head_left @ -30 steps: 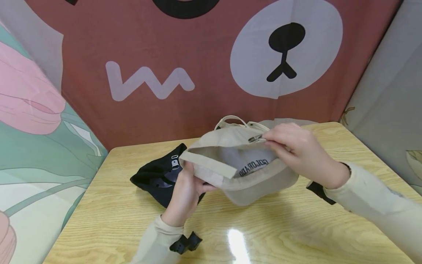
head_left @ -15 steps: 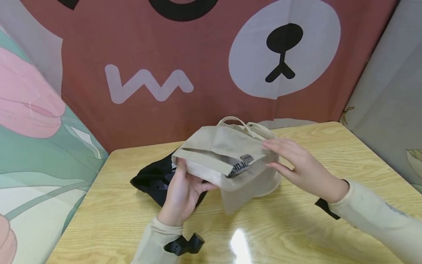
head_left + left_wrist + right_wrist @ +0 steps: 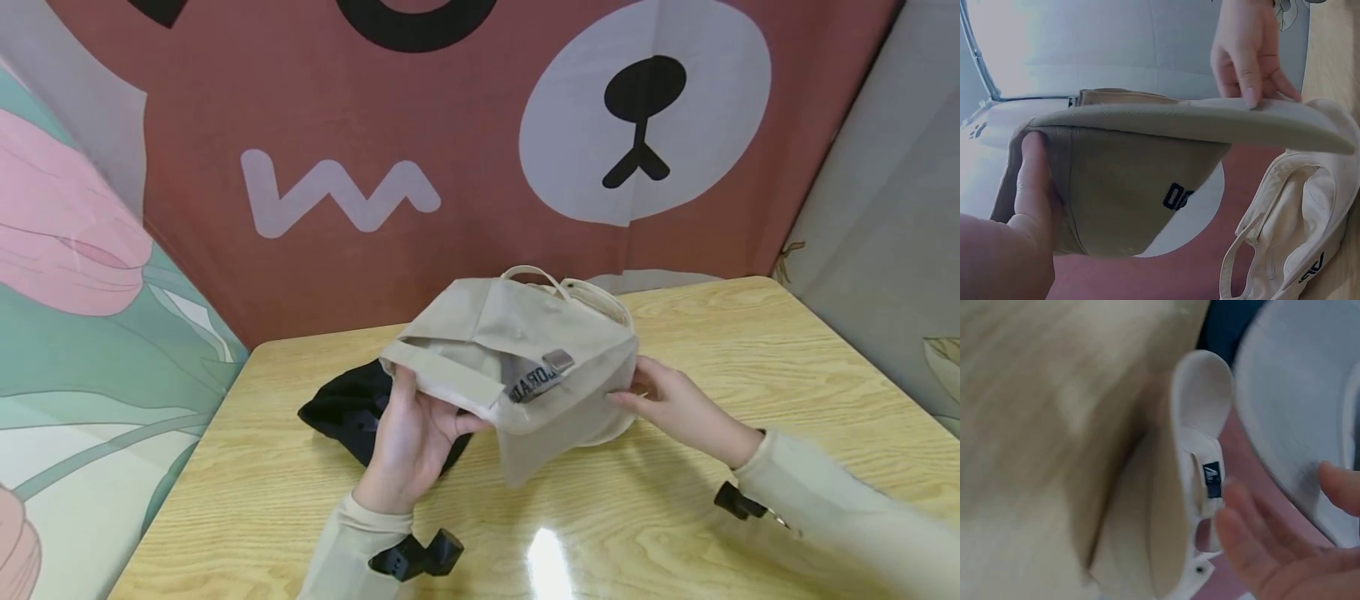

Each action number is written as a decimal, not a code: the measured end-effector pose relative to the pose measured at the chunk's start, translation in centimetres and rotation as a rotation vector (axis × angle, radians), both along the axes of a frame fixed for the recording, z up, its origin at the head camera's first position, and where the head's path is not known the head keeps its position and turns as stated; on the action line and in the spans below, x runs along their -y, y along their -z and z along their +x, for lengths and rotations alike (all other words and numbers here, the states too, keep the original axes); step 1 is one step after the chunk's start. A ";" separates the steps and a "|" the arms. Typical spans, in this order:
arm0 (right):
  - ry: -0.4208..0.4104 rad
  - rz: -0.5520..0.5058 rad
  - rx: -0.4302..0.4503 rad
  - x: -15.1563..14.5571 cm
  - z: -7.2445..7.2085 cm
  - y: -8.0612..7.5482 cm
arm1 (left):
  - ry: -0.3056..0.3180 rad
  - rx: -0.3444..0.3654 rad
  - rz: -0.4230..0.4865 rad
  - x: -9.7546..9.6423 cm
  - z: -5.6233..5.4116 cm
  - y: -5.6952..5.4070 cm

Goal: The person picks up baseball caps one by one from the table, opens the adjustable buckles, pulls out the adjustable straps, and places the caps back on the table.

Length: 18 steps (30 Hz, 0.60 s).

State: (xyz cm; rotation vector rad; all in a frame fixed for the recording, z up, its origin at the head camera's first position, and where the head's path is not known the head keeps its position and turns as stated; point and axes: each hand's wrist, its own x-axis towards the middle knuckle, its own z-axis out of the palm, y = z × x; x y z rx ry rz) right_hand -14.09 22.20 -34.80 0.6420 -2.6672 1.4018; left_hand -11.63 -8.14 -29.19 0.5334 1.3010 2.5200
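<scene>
A beige cap is tilted above the table, its back opening facing me. Its strap crosses the opening, with a metal buckle at the other side. Dark lettering shows partly inside. My left hand grips the cap's left edge, thumb and fingers round the fabric. At the right my right hand has its thumb on the brim; in the right wrist view its other fingers stand apart from the brim, on its outer side.
A second cream cap lies on the wooden table behind the held one, its strap loop up. To the left sits a black cap, partly hidden by my left hand. A printed cloth hangs at the table's back edge.
My right hand has let go of the buckle end and moved down to the brim's right side. The strap and buckle are apart, and the cap has tipped and shifted slightly left.
</scene>
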 end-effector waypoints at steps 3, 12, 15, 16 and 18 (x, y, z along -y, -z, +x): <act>-0.044 -0.037 0.049 -0.1 -0.1 0.7 | 0.012 -0.036 0.026 0.0 0.0 0.1; -0.094 -0.162 0.083 -1.5 0.4 1.2 | -0.069 -0.028 -0.061 0.1 -0.2 0.3; -0.061 -0.162 0.049 -2.1 0.7 1.1 | -0.097 -0.021 -0.108 0.4 -0.1 0.4; -0.046 -0.160 0.044 -2.4 0.8 1.1 | -0.100 -0.026 -0.121 0.5 -0.1 0.4; -0.010 -0.152 0.038 -3.1 1.1 1.0 | -0.098 -0.033 -0.144 0.6 -0.1 0.5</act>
